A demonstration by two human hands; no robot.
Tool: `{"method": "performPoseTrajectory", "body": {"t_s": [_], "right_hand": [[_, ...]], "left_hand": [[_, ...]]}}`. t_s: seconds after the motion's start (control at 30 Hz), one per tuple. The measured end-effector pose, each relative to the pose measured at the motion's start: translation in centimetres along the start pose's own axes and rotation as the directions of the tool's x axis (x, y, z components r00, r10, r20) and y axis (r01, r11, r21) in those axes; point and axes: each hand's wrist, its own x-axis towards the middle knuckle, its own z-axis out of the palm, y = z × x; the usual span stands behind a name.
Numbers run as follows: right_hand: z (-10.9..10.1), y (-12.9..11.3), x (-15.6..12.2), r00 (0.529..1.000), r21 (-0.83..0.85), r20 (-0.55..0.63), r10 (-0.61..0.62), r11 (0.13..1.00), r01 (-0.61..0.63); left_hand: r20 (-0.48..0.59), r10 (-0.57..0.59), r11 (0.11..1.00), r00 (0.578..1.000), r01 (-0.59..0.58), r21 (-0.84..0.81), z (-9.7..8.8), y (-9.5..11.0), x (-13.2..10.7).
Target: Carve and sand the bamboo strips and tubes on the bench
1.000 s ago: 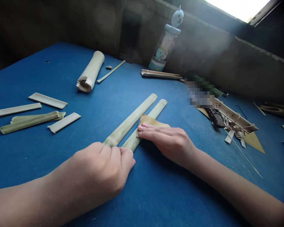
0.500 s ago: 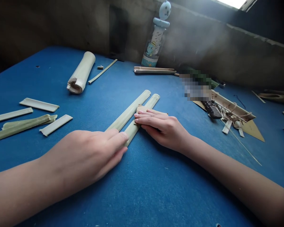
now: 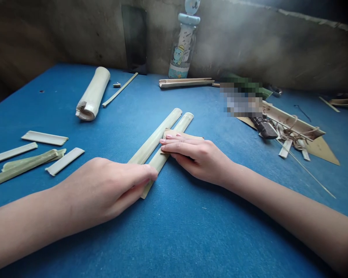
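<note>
**Operator:** What do I have in front of me?

**Second:** The blue surface (image 3: 191, 231) fills most of the view. In the middle of it lie two long split bamboo strips side by side, touching along their length and running away from me towards the right. There is the left strip (image 3: 158, 135) and the right strip (image 3: 181, 123), and the right strip is the one I am rubbing.

**Operator:** And my hands?

**Second:** My left hand (image 3: 104, 189) lies palm down over the near ends of both strips. Its fingers are straight and close together, pressing rather than wrapping. My right hand (image 3: 197, 156) is flat as well, fingers together. It bears down on a brown sheet of sandpaper (image 3: 174, 134) that sits on the right strip about halfway along.

**Operator:** How do I do this well?

**Second:** I judge that the left hand has to pin those ends firmly, because the strips are rounded and could roll or slide on the surface. With the right hand I would stroke along the grain, not across it, with even pressure from all the fingertips. The sheet should sit centred on the curve so that its edge does not catch the left strip.

**Operator:** Anything to mind?

**Second:** Split edges may carry splinters, so I would hold my fingertips on the paper and off the bare bamboo. The bamboo tube (image 3: 92, 92) and the cut pieces (image 3: 45, 138) to the left are well apart from the work.
</note>
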Motion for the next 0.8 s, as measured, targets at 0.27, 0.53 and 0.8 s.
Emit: {"method": "performPoseTrajectory", "body": {"t_s": [0.27, 0.53, 0.8], "right_hand": [[-0.1, -0.1, 0.1, 0.998, -0.015, 0.031, 0.057, 0.998, -0.056], [0.0, -0.4, 0.2, 0.998, -0.009, 0.041, 0.051, 0.999, -0.051], [-0.9, 2.9, -0.1, 0.985, -0.078, -0.03, 0.168, 0.982, -0.169]], "left_hand": [[-0.088, -0.008, 1.0, 0.996, 0.01, 0.017, 0.3, -0.2, -0.2], [-0.099, 0.016, 0.996, 0.995, -0.007, 0.086, 0.5, 0.4, -0.3], [-0.1, 0.062, 0.976, 0.993, -0.04, 0.214, 0.6, 0.7, -0.4]]}}
